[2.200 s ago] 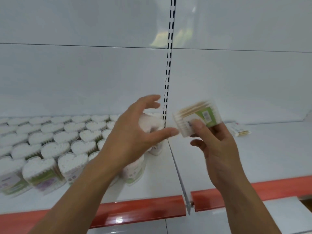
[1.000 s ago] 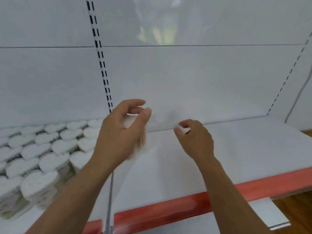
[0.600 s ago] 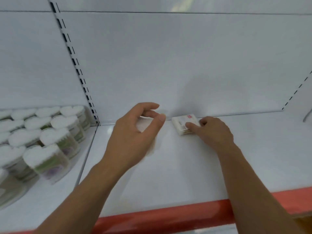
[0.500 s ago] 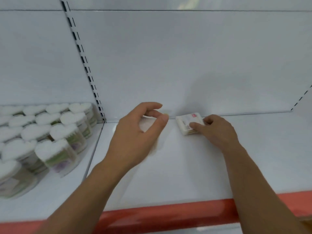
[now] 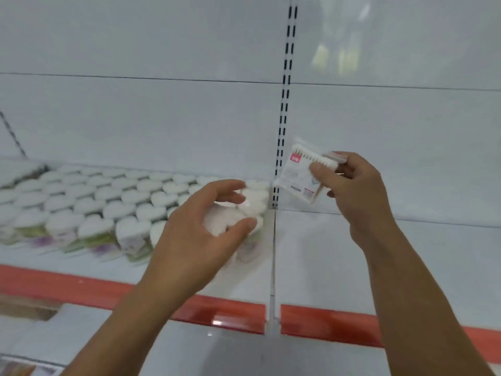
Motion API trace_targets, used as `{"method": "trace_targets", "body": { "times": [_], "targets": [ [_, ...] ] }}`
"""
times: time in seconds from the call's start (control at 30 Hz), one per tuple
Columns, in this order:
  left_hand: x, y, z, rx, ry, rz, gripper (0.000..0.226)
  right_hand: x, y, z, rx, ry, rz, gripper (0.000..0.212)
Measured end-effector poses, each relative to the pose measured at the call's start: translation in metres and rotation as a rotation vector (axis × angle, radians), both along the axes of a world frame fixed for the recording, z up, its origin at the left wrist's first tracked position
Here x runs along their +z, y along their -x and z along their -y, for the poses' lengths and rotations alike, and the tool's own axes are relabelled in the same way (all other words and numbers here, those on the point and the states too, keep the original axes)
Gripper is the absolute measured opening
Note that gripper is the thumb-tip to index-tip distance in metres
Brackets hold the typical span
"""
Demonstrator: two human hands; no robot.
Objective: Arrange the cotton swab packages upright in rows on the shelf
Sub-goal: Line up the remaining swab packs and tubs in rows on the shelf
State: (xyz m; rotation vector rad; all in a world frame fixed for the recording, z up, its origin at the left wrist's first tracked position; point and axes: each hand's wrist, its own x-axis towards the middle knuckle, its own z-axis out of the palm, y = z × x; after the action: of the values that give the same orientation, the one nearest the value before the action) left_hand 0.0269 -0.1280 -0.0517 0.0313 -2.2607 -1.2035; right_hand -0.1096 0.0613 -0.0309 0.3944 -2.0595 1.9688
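Many heart-shaped packages (image 5: 108,202) already stand in upright rows on the shelf's (image 5: 379,253) left part, while the left hand (image 5: 200,234) curls round one more tub (image 5: 221,221) and the right hand (image 5: 357,191) pinches a flat packet (image 5: 299,173) aloft, both apparently left to place.

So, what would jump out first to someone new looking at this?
The rows of heart-shaped cotton swab tubs standing on the left shelf bay. Then the right hand pinching a flat cotton swab packet by the slotted upright, and the left hand curled round a white package.
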Motion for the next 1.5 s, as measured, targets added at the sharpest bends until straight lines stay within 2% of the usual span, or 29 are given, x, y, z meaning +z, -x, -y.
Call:
{"method": "trace_targets", "body": {
  "times": [0.2,0.33,0.57,0.67,0.8,1.07,1.27,1.5],
  "targets": [
    [-0.006,-0.121,0.131,0.202,-0.086,-0.017,0.033,0.009,-0.090,0.170,0.293,0.010,0.011,0.016],
    [-0.003,-0.190,0.210,0.332,-0.055,-0.026,0.035,0.006,-0.147,0.272,0.452,-0.041,0.020,0.016],
    [-0.012,-0.253,0.306,0.472,-0.117,-0.038,0.036,0.016,-0.186,0.411,0.601,-0.174,-0.047,0.014],
    [-0.017,-0.258,0.350,0.522,-0.115,-0.031,0.035,0.009,-0.185,0.467,0.588,-0.286,-0.130,0.014],
    [-0.016,-0.244,0.415,0.557,-0.129,-0.046,0.034,-0.001,-0.175,0.536,0.519,-0.568,-0.283,0.022],
    [-0.015,-0.190,0.509,0.506,-0.086,-0.094,0.029,-0.015,-0.147,0.620,0.367,-0.955,-0.480,0.029],
    [-0.011,-0.163,0.546,0.401,-0.101,-0.137,0.029,-0.032,-0.146,0.647,0.339,-1.149,-0.483,0.031],
    [-0.011,-0.150,0.580,0.263,-0.139,-0.086,0.028,-0.050,-0.154,0.662,0.239,-1.212,-0.417,0.034]
  ]
}}
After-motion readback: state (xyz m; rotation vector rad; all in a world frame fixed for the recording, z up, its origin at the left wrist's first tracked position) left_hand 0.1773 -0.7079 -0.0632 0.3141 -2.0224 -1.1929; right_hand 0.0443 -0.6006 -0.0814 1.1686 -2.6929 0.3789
